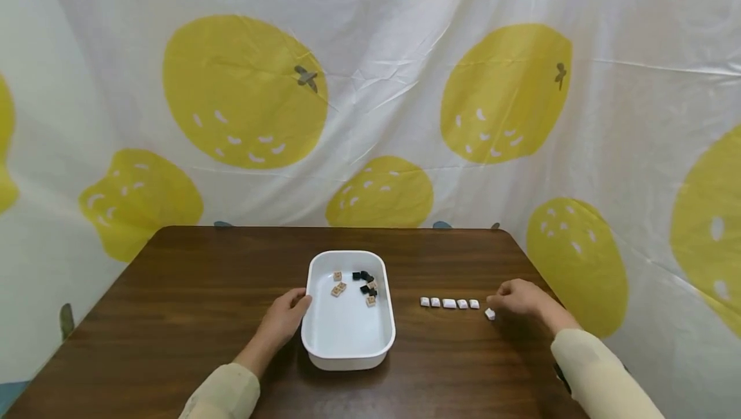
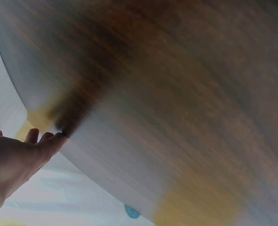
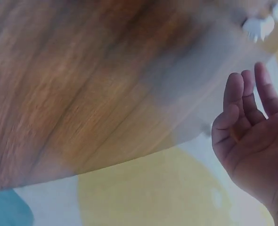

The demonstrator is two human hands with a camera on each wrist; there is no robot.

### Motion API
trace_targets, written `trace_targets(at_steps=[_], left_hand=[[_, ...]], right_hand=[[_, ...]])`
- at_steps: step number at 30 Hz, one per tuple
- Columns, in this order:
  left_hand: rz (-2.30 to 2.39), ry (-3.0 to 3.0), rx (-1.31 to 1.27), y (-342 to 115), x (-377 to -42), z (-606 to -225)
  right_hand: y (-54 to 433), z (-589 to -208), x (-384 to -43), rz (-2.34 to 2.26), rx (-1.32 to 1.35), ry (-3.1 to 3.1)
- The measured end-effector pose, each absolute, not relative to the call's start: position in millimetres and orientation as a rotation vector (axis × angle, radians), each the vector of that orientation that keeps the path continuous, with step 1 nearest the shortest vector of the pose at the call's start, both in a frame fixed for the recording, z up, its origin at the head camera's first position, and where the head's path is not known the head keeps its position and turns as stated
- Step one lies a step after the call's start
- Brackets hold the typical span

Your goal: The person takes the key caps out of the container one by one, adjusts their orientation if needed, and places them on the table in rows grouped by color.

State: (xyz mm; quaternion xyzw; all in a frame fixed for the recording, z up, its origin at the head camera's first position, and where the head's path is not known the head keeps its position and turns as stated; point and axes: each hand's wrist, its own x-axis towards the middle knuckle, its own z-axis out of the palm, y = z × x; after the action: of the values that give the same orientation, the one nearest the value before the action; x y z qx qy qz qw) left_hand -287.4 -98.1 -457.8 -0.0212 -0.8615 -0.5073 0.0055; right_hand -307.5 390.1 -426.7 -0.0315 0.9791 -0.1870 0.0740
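Observation:
A white rectangular tray (image 1: 347, 363) stands mid-table with several tan keycaps (image 1: 338, 276) and black keycaps (image 1: 356, 276) scattered in its far half. My left hand (image 1: 280, 316) holds the tray's left rim, the thumb overlapping the edge. In the left wrist view the left hand (image 2: 16, 160) shows at the left with fingers extended. To the tray's right, several white keycaps (image 1: 449, 304) form a row. My right hand (image 1: 521, 298) is at the row's right end, its fingertips close above a single tilted white keycap (image 1: 490, 314). The right wrist view shows loosely bent fingers (image 3: 233, 89) with nothing between them.
The dark brown wooden table (image 1: 202, 316) has rounded far corners. Behind it hangs a white curtain (image 1: 376, 39) printed with yellow fruit, close to the table's far and right edges. Blurred white keycaps (image 3: 259, 28) appear at the right wrist view's top corner.

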Motion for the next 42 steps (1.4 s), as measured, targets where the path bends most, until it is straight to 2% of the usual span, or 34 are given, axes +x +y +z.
trace_targets(at_steps=[7, 36, 42], left_hand=[[-1.555, -2.716, -0.07, -103.2, -289.0, -452.0], [-1.55, -2.69, -0.071, -97.8, -289.0, -458.4], [-1.562, -2.684, -0.066, -97.1, -288.1, -458.6]], right_hand=[[377.1, -439.6, -306.0, -0.307, -0.147, 3.065], [391.9, -453.4, -309.1, -0.279, -0.3, 3.159], [401.3, -455.7, -309.2, -0.392, -0.307, 3.134]])
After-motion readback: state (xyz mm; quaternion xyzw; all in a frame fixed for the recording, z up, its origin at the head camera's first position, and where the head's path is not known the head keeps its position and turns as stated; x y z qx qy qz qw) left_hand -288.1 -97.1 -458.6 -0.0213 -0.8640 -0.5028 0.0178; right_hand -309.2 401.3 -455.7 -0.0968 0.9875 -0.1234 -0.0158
